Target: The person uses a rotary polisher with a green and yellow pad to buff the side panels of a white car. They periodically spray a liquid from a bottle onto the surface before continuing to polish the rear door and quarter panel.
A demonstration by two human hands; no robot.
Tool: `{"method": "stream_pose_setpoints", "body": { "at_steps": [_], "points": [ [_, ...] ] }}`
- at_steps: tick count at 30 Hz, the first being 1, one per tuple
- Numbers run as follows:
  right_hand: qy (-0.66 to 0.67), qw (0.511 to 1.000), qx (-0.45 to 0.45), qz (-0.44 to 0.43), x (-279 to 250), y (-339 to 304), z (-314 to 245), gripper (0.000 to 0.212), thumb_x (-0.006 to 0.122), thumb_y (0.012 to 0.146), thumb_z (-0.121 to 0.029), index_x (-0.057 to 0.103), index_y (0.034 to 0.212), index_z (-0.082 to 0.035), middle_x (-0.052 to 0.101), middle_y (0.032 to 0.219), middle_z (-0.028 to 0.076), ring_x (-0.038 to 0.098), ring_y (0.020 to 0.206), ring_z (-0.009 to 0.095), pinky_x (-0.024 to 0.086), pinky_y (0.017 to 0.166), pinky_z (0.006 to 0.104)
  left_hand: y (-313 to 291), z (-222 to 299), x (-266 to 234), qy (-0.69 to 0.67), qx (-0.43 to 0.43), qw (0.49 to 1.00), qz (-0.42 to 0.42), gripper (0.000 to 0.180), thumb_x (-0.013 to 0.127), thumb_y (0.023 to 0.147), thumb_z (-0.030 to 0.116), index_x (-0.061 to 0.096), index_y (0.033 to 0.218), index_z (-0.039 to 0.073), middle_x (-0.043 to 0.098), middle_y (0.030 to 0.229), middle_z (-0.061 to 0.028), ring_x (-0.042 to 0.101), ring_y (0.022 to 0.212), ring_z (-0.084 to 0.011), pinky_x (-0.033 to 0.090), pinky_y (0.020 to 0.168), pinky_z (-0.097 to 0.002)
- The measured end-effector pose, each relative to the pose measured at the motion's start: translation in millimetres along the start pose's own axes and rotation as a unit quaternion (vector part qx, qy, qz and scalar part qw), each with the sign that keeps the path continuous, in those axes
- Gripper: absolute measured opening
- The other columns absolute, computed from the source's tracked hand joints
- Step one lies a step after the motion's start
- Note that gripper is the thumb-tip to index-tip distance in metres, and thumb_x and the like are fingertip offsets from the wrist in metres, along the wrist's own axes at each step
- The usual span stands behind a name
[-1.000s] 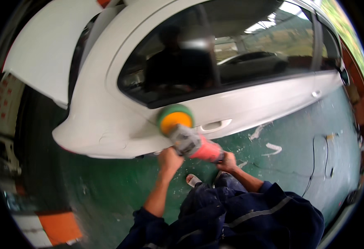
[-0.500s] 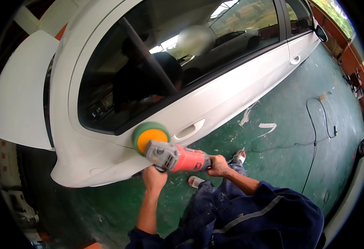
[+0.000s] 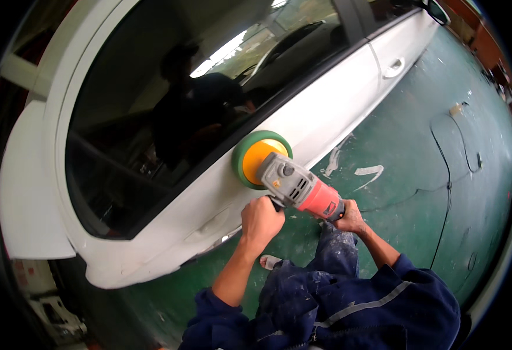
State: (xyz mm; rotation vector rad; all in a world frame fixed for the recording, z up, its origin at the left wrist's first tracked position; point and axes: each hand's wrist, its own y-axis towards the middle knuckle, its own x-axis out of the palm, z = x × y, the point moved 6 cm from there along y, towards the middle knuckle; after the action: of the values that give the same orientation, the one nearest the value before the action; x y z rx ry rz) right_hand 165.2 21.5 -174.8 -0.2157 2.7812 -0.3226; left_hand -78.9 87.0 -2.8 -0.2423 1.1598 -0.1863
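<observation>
A red and grey polishing machine is held between my two hands, its green-edged pad with an orange backing disc against the white car's rear door, just under the window trim. My left hand is closed round the side handle below the machine's grey head. At the body's far end, my right hand grips the dark rear part. The pad's working face is turned to the panel and hidden. A rear door handle lies to the left of the pad.
The dark side window reflects a person. A black cable loops across the green floor at right, near white smears. The car's raised white rear lid stands at far left. My sandaled foot is below the machine.
The polishing machine and both hands have moved right along the car, from behind the rear door handle to the door panel ahead of it. My view has shifted with them.
</observation>
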Motion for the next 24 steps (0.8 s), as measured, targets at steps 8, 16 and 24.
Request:
{"method": "stream_pose_setpoints", "body": {
  "at_steps": [8,16,24],
  "points": [
    [0.113,0.992,0.002,0.054,-25,48,66,0.035,0.085,0.072,-0.016,0.073,0.101,0.0,0.076,0.094,0.005,0.065,0.089,0.008,0.054,0.081,0.0307,94,101,31,0.06,0.115,0.989,-0.074,0.026,0.071,0.078,0.02,0.071,0.085,-0.005,0.07,0.09,-0.029,0.067,0.091,-0.0479,0.054,0.081,-0.0526],
    [0.142,0.988,-0.003,0.058,55,51,83,0.027,0.075,0.071,-0.014,0.07,0.093,0.0,0.072,0.083,0.013,0.068,0.077,0.024,0.054,0.073,0.0379,93,33,36,-0.141,0.159,0.958,-0.191,0.029,0.076,0.087,0.022,0.065,0.096,-0.003,0.059,0.076,-0.0042,0.049,0.071,-0.0112,0.045,0.063,-0.0328],
    [0.048,0.991,-0.011,0.121,136,35,36,0.029,0.069,0.064,-0.01,0.066,0.092,-0.005,0.07,0.082,0.019,0.068,0.082,0.041,0.054,0.073,0.0478,0,-143,38,-0.296,-0.078,0.949,-0.07,0.016,0.076,0.084,0.008,0.066,0.089,-0.004,0.062,0.075,-0.0019,0.057,0.071,-0.0098,0.048,0.064,-0.0282]
  ]
}}
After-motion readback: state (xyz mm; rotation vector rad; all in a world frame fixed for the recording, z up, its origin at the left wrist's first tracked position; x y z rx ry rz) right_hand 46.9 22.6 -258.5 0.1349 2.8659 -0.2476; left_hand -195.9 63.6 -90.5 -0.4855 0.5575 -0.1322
